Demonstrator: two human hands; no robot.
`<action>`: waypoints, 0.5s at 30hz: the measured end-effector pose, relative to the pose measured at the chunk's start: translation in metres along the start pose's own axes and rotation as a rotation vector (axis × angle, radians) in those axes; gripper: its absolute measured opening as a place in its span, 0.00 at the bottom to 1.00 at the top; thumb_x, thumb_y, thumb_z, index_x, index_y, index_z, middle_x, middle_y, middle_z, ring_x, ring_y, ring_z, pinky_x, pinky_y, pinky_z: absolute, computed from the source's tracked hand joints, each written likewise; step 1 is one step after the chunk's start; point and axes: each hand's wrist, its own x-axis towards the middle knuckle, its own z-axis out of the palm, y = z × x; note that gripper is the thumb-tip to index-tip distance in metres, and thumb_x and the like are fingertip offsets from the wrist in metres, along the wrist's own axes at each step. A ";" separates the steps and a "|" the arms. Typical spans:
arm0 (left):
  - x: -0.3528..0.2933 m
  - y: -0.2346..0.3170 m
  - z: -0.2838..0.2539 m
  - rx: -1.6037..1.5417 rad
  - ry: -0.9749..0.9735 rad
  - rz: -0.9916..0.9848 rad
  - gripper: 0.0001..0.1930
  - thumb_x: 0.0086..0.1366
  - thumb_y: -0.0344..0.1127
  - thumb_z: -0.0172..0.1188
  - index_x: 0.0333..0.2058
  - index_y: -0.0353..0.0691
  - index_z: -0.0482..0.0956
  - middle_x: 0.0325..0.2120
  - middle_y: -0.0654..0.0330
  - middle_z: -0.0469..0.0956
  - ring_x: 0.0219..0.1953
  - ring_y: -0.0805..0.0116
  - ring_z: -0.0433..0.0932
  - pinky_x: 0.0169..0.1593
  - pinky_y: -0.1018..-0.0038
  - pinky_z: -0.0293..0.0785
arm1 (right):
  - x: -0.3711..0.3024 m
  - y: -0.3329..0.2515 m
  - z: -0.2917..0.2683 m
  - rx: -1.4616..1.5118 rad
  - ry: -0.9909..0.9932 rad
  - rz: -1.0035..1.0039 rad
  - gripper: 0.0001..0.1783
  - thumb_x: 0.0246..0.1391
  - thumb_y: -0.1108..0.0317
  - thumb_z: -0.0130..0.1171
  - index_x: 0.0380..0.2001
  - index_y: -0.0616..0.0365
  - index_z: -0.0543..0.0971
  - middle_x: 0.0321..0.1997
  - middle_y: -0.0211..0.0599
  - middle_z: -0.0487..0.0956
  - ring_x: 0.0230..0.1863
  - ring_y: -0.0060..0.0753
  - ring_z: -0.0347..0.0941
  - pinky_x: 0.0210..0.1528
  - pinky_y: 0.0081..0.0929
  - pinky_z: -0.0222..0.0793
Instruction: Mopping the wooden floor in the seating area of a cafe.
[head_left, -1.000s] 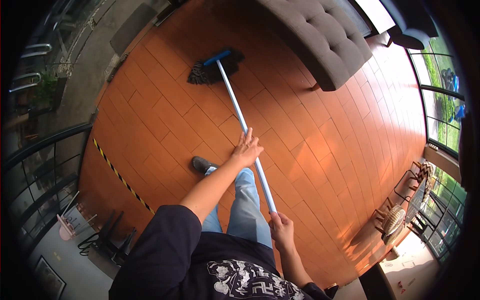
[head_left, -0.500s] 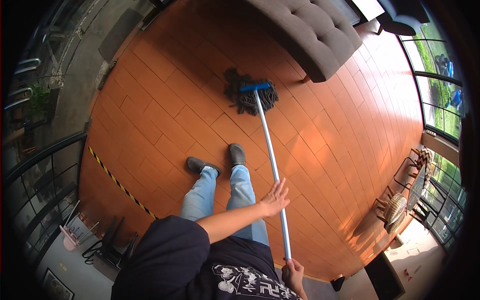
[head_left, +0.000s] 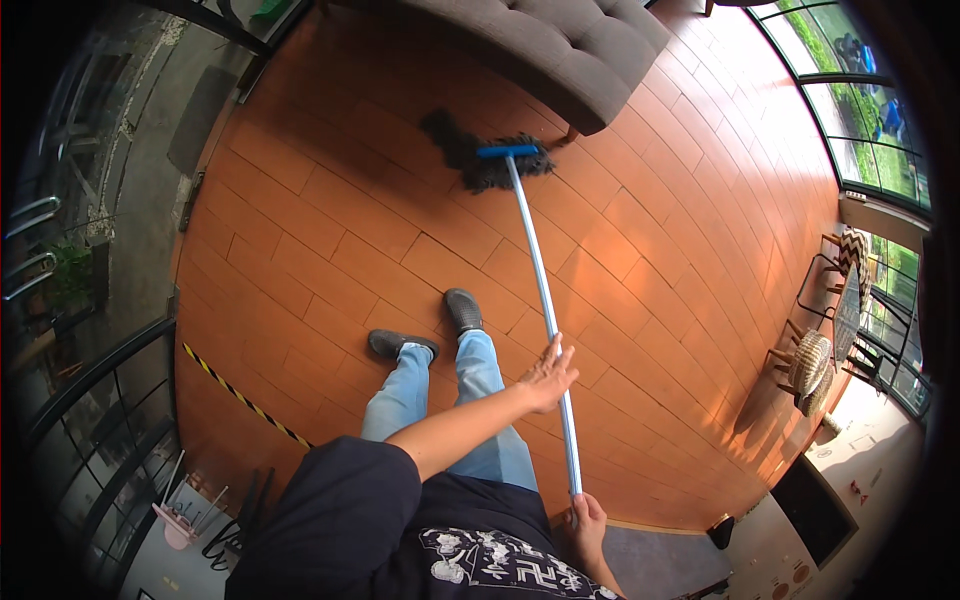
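Observation:
A string mop with dark grey strands [head_left: 490,175] and a blue head bar [head_left: 508,152] lies on the orange-brown floor, by the front of a grey tufted seat. Its pale metal handle [head_left: 534,245] slopes back toward me. My left hand [head_left: 548,380] reaches across my body and holds the handle loosely partway down, several fingers stretched out and the thumb side against the pole. Lower, at the handle's end, my right hand [head_left: 586,520] is closed round it. The strands look blurred and spread to the left of the bar.
The grey tufted seat [head_left: 560,60] stands at the top, one leg near the mop. Yellow-black tape [head_left: 245,395] runs along the floor at left. Woven chairs [head_left: 808,362] and a table stand by the right windows. My dark clogs [head_left: 463,310] are on the floor.
The mop head has moved away from me, closer to the seat's leg, and its strands now trail to the upper left. My hands stay on the handle. The view has turned slightly.

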 end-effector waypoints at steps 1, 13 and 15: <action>0.001 0.008 0.003 0.020 -0.011 0.018 0.17 0.52 0.30 0.64 0.42 0.41 0.73 0.66 0.41 0.48 0.69 0.31 0.33 0.70 0.47 0.48 | -0.007 0.003 0.001 0.042 0.019 -0.047 0.17 0.64 0.63 0.53 0.51 0.62 0.74 0.20 0.23 0.66 0.16 0.15 0.59 0.17 0.16 0.54; 0.066 -0.092 -0.140 0.413 -0.008 -0.288 0.26 0.53 0.30 0.63 0.52 0.44 0.69 0.61 0.54 0.59 0.70 0.50 0.50 0.65 0.60 0.62 | 0.115 -0.135 0.101 -0.100 -0.308 -0.112 0.25 0.66 0.65 0.48 0.65 0.51 0.64 0.17 0.17 0.59 0.12 0.11 0.54 0.10 0.13 0.48; 0.052 -0.127 -0.182 0.485 -0.057 -0.388 0.31 0.53 0.30 0.63 0.57 0.44 0.65 0.66 0.53 0.53 0.70 0.50 0.49 0.66 0.60 0.60 | 0.138 -0.161 0.147 -0.157 -0.383 -0.132 0.25 0.66 0.64 0.48 0.65 0.48 0.65 0.17 0.18 0.59 0.12 0.11 0.53 0.10 0.13 0.48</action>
